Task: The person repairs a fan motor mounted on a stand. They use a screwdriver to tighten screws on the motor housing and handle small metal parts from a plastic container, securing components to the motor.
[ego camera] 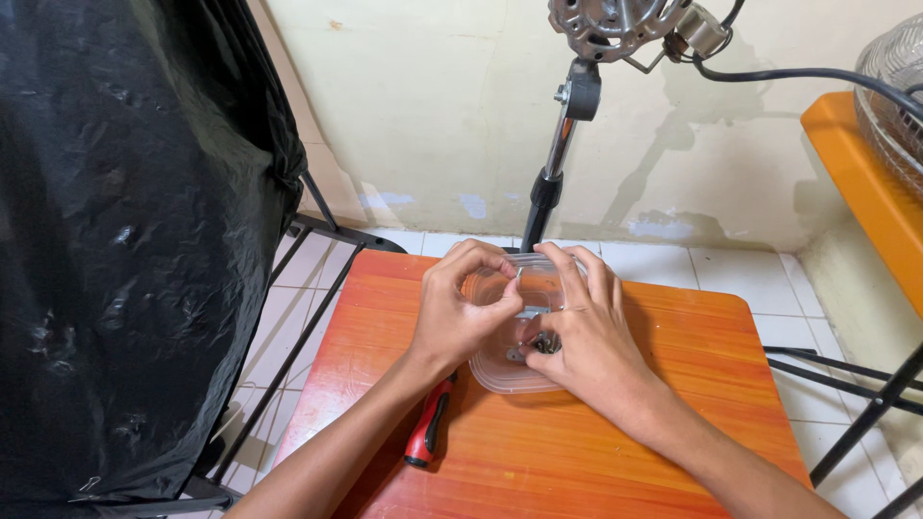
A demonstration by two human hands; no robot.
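Orange wooden table (673, 384), centre frame, on white floor tiles (731, 274). Clear plastic container (505, 370) mid-table. Left hand (460, 312) pinches thin metal piece (518, 279); right hand (586, 332) fingers curled on small metal parts (543, 343). Red-handled screwdriver (428, 428) lower left.

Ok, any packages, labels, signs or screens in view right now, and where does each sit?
No labels, signs or screens.
Clear plastic container: rounded-square tub, mid orange table, under both hands, small metal parts inside.
Black plastic sheet: crinkled, glossy, hanging at left.

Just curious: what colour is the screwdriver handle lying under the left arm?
Red and black, seen in the head view: screwdriver.
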